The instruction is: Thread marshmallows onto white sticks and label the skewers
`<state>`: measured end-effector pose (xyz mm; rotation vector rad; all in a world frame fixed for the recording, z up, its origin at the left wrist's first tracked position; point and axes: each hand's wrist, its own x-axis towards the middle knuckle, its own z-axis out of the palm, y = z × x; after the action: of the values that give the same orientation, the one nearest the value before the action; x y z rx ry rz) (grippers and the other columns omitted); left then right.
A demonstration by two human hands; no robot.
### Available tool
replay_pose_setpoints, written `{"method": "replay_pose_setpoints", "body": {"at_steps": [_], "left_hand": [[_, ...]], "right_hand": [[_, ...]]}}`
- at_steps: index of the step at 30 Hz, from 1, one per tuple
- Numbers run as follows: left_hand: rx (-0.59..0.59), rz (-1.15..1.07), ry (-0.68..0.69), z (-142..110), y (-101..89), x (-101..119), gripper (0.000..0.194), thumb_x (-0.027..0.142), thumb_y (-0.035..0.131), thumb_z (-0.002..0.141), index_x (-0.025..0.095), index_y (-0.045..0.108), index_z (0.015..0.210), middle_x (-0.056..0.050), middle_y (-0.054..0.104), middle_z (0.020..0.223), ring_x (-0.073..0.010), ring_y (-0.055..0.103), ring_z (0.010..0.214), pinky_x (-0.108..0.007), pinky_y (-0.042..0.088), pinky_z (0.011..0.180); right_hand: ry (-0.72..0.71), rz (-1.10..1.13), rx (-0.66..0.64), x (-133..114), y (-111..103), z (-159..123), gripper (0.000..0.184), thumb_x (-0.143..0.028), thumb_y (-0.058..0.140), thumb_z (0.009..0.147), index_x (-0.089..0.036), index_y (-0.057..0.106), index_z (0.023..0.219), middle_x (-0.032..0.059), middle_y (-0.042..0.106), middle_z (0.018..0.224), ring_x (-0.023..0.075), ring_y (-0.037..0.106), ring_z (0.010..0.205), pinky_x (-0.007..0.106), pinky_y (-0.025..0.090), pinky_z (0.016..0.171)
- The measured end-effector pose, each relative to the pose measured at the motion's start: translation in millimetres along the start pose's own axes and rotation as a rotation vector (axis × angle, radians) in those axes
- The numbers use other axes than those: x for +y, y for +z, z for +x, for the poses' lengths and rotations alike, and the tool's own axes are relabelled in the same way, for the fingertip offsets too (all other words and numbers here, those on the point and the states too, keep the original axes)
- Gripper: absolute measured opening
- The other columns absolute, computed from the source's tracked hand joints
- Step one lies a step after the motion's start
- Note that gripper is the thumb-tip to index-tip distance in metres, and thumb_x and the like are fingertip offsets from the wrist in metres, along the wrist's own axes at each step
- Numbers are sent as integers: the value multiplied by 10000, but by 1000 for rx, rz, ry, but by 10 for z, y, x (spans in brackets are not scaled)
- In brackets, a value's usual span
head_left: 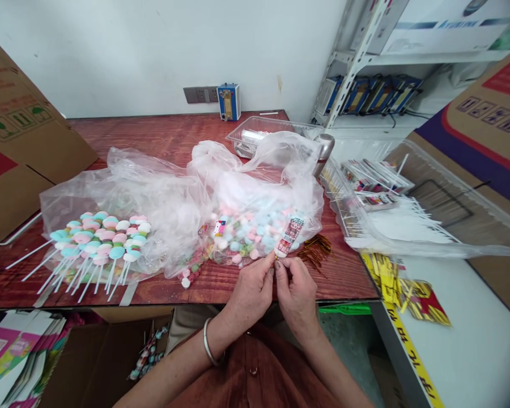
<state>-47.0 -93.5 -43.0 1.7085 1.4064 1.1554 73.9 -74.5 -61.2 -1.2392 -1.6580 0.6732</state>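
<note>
Above the table's front edge, my left hand (251,286) and my right hand (297,289) are closed side by side, fingertips pinching the gathered lower end of a printed candy bag (289,237). The bag points up and to the right, and whatever is inside it cannot be made out. A speck of gold twist tie (276,258) shows between the fingertips. Just beyond my hands lies a clear plastic bag of pastel candies (246,229) in pink, blue, white and green. Gold twist ties (317,252) lie in a loose bunch right of the held bag.
Marshmallow lollipops (100,241) on white sticks lie on plastic at left. A clear tray (348,241) at right holds printed bags and white sticks. Behind stand another clear tray (276,122) and a metal flask (324,150). Cardboard boxes (29,130) flank the table. Yellow ties (385,277) lie at right.
</note>
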Motion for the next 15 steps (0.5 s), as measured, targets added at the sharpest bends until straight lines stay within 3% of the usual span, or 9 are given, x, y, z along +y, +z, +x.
{"method": "replay_pose_setpoints", "body": {"at_steps": [2,4,9,11,13,15], "left_hand": [[3,-135,-46,19,6,-9,373,221,443,975,203,627,1300,-89,717,1126,-203,654,990,-333,490,930],[2,-311,-82,36,17,-56,344,242,499,957,234,665,1258,-63,717,1165,-217,642,1059,-350,462,992],[-40,-579,-87,81,-134,-175,227,285,590,913,275,779,1038,-65,731,1135,-264,603,1174,-405,396,1067],[-113,-555,-9,84,-308,-151,252,248,554,927,293,790,1005,-64,673,1270,-262,521,1293,-421,307,1133],[-202,-432,94,58,-492,-83,326,179,496,933,297,798,964,-40,581,1401,-246,466,1347,-417,225,1172],[-251,-219,181,1,-612,-7,360,125,481,904,277,806,870,-42,598,1361,-236,506,1297,-407,220,1169]], "right_hand": [[-86,-58,19,4,-43,19,202,-263,495,948,-205,566,768,25,565,764,182,528,728,297,404,692],[-80,-10,-12,-9,-85,39,182,-260,507,946,-205,573,787,17,555,768,174,520,722,288,405,684],[99,354,-288,-92,-195,58,179,-308,539,936,-216,553,782,-13,545,731,155,524,682,256,438,638],[94,340,-381,-120,-273,74,219,-306,545,929,-218,532,728,-27,518,672,139,501,613,236,418,572],[-15,210,-428,-114,-364,124,204,-298,543,926,-217,585,743,-14,565,681,144,540,619,230,429,570],[-156,94,-373,-68,-433,209,134,-296,590,896,-224,633,792,-1,620,713,149,579,634,226,448,587]]}}
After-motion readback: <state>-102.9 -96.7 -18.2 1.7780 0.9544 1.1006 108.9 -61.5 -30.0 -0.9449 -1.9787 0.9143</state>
